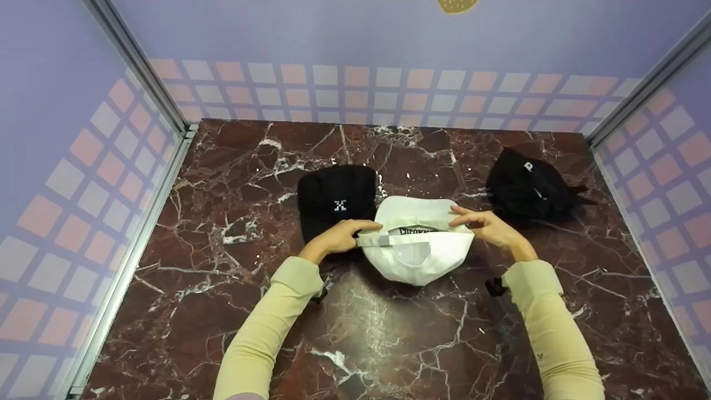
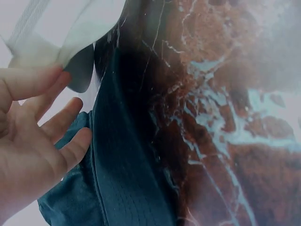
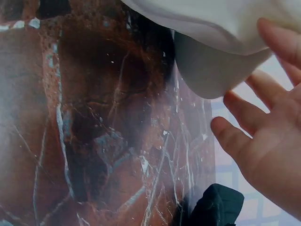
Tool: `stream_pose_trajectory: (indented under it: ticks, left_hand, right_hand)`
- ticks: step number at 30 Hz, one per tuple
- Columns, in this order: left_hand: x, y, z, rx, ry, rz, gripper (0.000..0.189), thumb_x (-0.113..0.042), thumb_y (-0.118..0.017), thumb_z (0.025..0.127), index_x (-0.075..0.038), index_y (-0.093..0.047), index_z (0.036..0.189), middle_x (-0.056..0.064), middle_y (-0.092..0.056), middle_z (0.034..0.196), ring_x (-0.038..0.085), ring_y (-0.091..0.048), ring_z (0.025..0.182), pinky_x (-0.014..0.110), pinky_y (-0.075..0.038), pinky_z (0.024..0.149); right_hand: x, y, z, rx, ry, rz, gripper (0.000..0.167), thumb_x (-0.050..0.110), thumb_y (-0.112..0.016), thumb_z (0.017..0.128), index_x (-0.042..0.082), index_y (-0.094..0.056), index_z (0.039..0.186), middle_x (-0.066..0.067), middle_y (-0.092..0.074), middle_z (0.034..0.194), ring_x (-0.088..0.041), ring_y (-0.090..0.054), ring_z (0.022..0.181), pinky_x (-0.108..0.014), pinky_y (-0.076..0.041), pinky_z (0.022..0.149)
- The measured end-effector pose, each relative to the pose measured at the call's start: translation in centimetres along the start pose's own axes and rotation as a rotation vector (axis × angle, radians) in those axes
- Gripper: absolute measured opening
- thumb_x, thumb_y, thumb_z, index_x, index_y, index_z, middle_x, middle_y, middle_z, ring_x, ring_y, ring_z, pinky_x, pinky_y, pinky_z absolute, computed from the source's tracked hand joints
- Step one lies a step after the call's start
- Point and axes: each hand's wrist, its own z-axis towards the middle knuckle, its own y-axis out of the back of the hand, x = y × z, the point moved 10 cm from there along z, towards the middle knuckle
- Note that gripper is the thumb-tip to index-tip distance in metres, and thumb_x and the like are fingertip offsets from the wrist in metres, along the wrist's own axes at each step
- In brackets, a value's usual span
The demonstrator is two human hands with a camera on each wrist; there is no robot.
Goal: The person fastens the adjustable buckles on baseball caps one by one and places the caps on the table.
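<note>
A white baseball cap [image 1: 444, 251] is held between both hands, its brim pointing away and its back strap and opening facing me. Dark lettering shows inside the opening. My left hand [image 1: 340, 236] pinches the cap's left edge between thumb and fingers; in the left wrist view the other fingers [image 2: 73, 148] are spread below it. At the opposite edge, my right hand [image 1: 491, 228] pinches the fabric, with the thumb on top and fingers under the brim in the right wrist view. Behind my left hand lies a black cap [image 1: 333, 189] with a small white emblem.
Another black cap [image 1: 522, 189] with a white mark and loose straps lies at the back right. The dark red marble tabletop [image 1: 222, 311] is bounded by a tiled-pattern back wall [image 1: 355, 94] and side panels with metal edge rails [image 1: 133, 244].
</note>
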Motion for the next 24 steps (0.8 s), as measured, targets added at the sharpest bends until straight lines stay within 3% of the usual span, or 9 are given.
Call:
stream_pose_trajectory:
  ticks: [6,11,13,17,20,24]
  left_hand:
    - [-0.2,-0.2,0.2,-0.012,-0.004,-0.019,0.040,-0.001,-0.057,0.078,-0.010,-0.058,0.117,0.010,-0.048,0.130,0.025,-0.041,0.123,0.036,-0.032,0.102]
    - [0.0,0.3,0.3,-0.067,0.007,-0.044,0.028,-0.005,-0.061,0.076,-0.010,-0.065,0.103,0.013,-0.049,0.128,0.026,-0.040,0.124,0.037,-0.032,0.102]
    - [-0.3,0.6,0.3,-0.099,-0.018,-0.054,0.024,-0.005,-0.062,0.075,-0.008,-0.066,0.099,0.017,-0.047,0.129,0.029,-0.038,0.125,0.040,-0.031,0.102]
    - [-0.9,1.6,0.2,-0.171,-0.071,-0.056,0.019,-0.007,-0.062,0.076,-0.003,-0.065,0.094,0.023,-0.037,0.135,0.038,-0.034,0.125,0.047,-0.028,0.102]
    - [-1.3,2.3,0.1,-0.212,-0.080,-0.063,0.019,-0.010,-0.063,0.077,-0.002,-0.065,0.094,0.023,-0.032,0.138,0.039,-0.032,0.126,0.048,-0.026,0.103]
    - [-2.0,2.9,0.2,-0.248,-0.092,-0.106,0.027,-0.008,-0.063,0.077,0.001,-0.063,0.103,0.020,-0.039,0.134,0.036,-0.033,0.126,0.043,-0.026,0.104]
  right_hand:
    - [0.1,-0.3,0.3,-0.025,0.000,0.075,0.023,-0.007,-0.056,0.076,-0.017,-0.057,0.097,-0.025,-0.027,0.139,-0.037,-0.015,0.132,-0.008,-0.034,0.087]
    - [0.1,-0.4,0.4,-0.054,-0.004,0.131,0.021,-0.006,-0.056,0.078,-0.020,-0.055,0.094,-0.026,-0.027,0.139,-0.037,-0.013,0.132,-0.008,-0.031,0.090]
    - [0.1,-0.4,0.4,-0.064,-0.003,0.153,0.022,-0.007,-0.056,0.077,-0.022,-0.053,0.093,-0.027,-0.028,0.137,-0.037,-0.013,0.132,-0.009,-0.033,0.089]
    - [0.1,-0.4,0.3,-0.090,-0.012,0.232,0.011,-0.006,-0.056,0.076,-0.005,-0.064,0.083,-0.030,-0.031,0.135,-0.037,-0.012,0.133,-0.015,-0.031,0.096]
    - [0.3,-0.3,0.3,-0.112,-0.019,0.308,0.019,-0.003,-0.055,0.078,0.012,-0.067,0.079,-0.028,-0.036,0.132,-0.037,-0.011,0.133,-0.019,-0.034,0.096]
    - [0.4,-0.1,0.2,-0.140,-0.026,0.408,0.019,0.000,-0.054,0.079,0.012,-0.068,0.080,-0.013,-0.054,0.123,-0.030,-0.020,0.133,-0.018,-0.040,0.090]
